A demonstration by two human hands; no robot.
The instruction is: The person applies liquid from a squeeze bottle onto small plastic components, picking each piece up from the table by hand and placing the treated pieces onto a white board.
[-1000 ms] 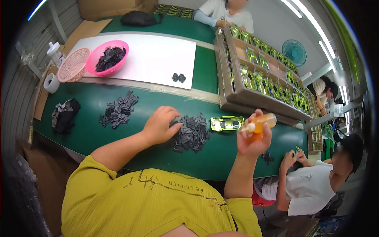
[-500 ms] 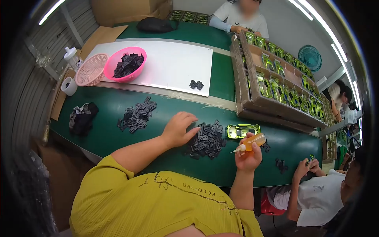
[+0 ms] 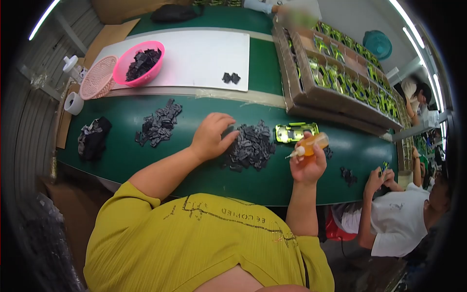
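Observation:
My left hand rests at the left edge of a pile of small dark plastic parts, thumb and fingers apart, with nothing visible in it. In my right hand is a squeeze bottle of amber liquid, tilted so its thin nozzle points left toward the pile. Just behind the bottle, a bright green toy car body lies on the green table. My right fingers wrap round the bottle and are partly hidden by it.
Another dark parts pile and a dark cloth bundle lie to the left. Behind are a pink bowl of black parts and a pink basket. Cardboard trays hold green car bodies. A co-worker sits at right.
My view has tilted, so the table and its things appear higher and slightly left. Both hands stay in nearly the same places relative to the pile, and the bottle is still held.

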